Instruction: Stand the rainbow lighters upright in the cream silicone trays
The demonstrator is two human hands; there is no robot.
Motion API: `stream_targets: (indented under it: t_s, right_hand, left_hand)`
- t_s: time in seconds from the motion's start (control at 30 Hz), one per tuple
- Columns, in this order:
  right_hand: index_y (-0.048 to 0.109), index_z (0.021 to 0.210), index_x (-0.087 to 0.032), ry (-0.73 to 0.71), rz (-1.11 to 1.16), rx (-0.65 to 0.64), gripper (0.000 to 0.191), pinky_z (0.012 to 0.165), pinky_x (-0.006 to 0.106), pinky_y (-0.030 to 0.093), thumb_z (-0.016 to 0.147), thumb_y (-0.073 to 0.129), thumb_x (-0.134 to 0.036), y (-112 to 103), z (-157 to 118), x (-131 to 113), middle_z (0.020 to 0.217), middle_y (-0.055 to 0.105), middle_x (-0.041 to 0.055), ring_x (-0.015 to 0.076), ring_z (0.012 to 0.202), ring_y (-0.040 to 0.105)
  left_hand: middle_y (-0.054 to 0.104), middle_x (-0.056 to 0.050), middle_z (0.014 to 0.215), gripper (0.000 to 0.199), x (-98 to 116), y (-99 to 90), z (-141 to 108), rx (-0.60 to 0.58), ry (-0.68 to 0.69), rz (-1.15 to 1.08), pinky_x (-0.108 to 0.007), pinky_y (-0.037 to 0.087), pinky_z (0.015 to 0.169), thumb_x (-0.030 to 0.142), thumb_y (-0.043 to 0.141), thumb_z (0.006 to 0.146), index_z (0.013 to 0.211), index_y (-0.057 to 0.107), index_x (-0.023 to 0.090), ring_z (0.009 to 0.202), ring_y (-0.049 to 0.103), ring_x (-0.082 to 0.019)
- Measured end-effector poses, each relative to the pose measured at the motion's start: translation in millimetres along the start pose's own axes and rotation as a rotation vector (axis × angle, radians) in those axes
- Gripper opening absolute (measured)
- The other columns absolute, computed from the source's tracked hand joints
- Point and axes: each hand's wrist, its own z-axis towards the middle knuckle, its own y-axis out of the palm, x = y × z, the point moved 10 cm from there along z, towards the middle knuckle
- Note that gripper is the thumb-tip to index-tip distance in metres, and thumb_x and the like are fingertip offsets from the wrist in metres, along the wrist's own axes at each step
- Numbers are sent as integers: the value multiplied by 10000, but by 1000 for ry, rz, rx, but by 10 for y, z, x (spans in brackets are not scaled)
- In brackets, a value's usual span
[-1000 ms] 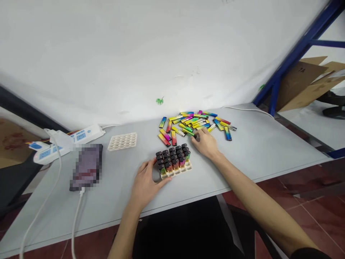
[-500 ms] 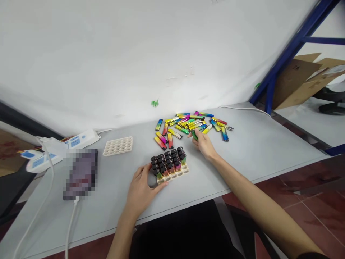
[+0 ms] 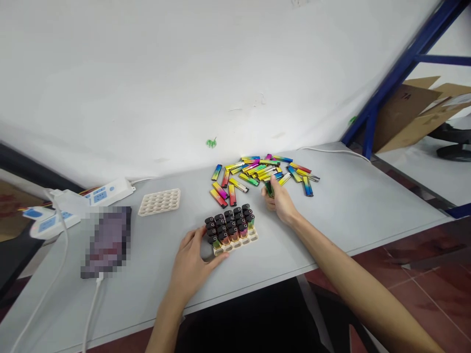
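Note:
My left hand point(image 3: 191, 267) grips the left end of a cream holed tray point(image 3: 243, 243), its thumb along the front edge and its fingers at the left side. Several rows of lighters point(image 3: 231, 225) with black tops stand upright in this tray, while the front row of holes shows bare. To the right of the tray and a little behind it, my right hand point(image 3: 282, 202) is closed around a green lighter point(image 3: 270, 190), held partly hidden by the fingers. Just beyond lies a loose heap of shiny multicoloured lighters point(image 3: 257, 170) on the grey table point(image 3: 342, 196).
A second cream tray point(image 3: 159, 202) with bare holes lies to the left. Farther left are a blurred-out device point(image 3: 108, 240) with a white cable point(image 3: 91, 304) and white power strips point(image 3: 110, 190). A white wall stands behind; cardboard boxes point(image 3: 408, 113) sit beyond a blue frame point(image 3: 390, 78) at right.
My right hand has turned and drawn slightly away from the heap, with the green lighter in its grasp. My left hand stays at the tray. The view has shifted slightly.

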Motion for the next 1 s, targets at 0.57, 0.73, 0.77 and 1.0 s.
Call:
stream_targets:
  t_s: [0.57, 0.73, 0.77, 1.0]
  right_hand:
    - [310, 532, -225, 79, 40, 25, 516, 406, 250, 100, 938, 362, -540, 10, -13, 28, 451, 197, -68, 73, 390, 124]
    - [330, 518, -222, 81, 14, 43, 569, 407, 249, 105, 925, 384, -615, 6, -6, 45, 451, 202, -64, 74, 390, 132]
    - [330, 512, -222, 84, 9, 43, 561, 407, 250, 108, 932, 379, -591, 10, -5, 53, 450, 206, -61, 76, 389, 134]
    - [288, 522, -242, 38, -131, 2, 505, 398, 256, 141, 951, 267, -508, 30, -1, 54, 454, 200, -56, 90, 387, 148]
  left_hand:
    - [589, -113, 1237, 788, -18, 1, 7, 8, -2, 20, -515, 485, 1008, 657, 650, 765, 1370, 457, 191, 1190, 552, -327]
    - [592, -116, 1236, 789, -26, 7, 4, 7, -15, 30, -505, 492, 1003, 649, 649, 768, 1375, 457, 183, 1190, 559, -327]
    - [595, -117, 1230, 785, -21, 4, 6, 7, -16, 30, -502, 493, 1000, 646, 651, 768, 1371, 461, 181, 1188, 561, -328]
    - [588, -113, 1223, 763, 7, -3, 18, -6, -3, 10, -508, 492, 991, 638, 658, 769, 1353, 461, 189, 1174, 559, -322]
